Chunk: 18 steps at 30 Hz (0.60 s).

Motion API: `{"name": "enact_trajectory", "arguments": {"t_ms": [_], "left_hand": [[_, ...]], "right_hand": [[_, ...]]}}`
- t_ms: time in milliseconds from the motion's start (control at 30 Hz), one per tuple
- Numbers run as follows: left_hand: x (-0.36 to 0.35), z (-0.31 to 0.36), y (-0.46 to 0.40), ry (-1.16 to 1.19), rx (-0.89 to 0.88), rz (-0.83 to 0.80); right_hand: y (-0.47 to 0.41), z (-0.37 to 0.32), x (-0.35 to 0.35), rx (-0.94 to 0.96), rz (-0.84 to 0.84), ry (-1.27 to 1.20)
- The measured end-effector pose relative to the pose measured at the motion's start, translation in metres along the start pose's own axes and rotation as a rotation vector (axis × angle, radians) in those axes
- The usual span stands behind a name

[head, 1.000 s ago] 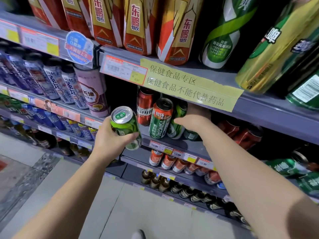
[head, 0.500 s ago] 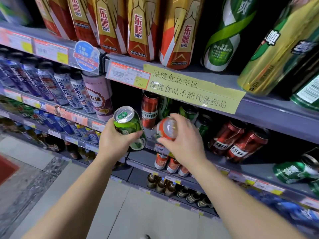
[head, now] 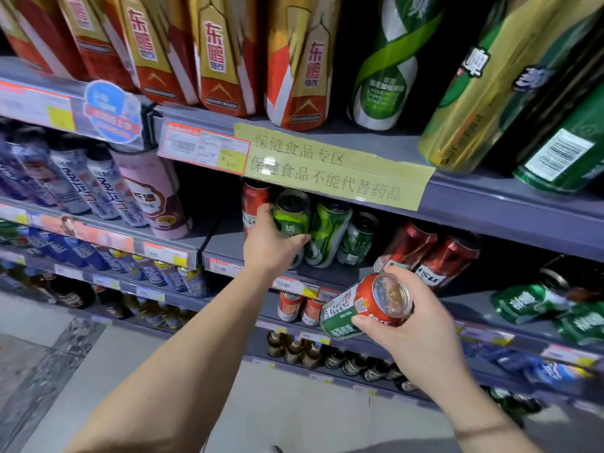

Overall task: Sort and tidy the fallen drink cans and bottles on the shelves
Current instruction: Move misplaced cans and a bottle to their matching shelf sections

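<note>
On the middle shelf (head: 228, 246) my left hand (head: 271, 243) grips a green can (head: 292, 214) beside its kind, my right hand (head: 413, 331) holds a red-and-green can (head: 366, 305), and fallen green cans (head: 536, 300) remain unsorted.

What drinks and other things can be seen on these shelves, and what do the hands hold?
Tall red and gold drink bottles: several, top shelf, upright.
Large green and gold cans: a few, top shelf right.
Yellow paper sign: one, top shelf edge.
Blue and white slim cans: several, middle shelf left.
Pink drink can: one, beside them.
Green cans: a few, middle shelf centre.
Red cans: several, middle shelf.
Brown glass bottles: a row, low shelf.
Left hand: grips a green can at the shelf.
Right hand: holds a red and green can, tilted.
</note>
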<state>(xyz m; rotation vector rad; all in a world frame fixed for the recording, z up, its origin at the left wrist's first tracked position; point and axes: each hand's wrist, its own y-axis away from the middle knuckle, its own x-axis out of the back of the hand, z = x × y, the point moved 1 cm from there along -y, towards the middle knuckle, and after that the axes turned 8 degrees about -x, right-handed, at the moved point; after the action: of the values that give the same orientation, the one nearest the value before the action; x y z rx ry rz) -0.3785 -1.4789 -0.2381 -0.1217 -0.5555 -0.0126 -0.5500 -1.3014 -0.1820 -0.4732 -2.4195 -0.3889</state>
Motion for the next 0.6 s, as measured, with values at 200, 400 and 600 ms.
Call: {"name": "enact_trajectory", "arguments": {"t_ms": [200,400,600], "left_hand": [[-0.010,-0.010,-0.002,0.060,-0.061,0.028],[0.019,-0.022,0.010,0.133,-0.027,0.343],[0.033,-0.028,-0.052,0.023,0.032,0.191]], "right_hand": [[0.002,0.005,0.002,-0.008,-0.015,0.035],[-0.001,0.006,-0.004,-0.011,-0.071,0.029],[-0.003,0.004,-0.006,-0.010,-0.074,0.011]]}}
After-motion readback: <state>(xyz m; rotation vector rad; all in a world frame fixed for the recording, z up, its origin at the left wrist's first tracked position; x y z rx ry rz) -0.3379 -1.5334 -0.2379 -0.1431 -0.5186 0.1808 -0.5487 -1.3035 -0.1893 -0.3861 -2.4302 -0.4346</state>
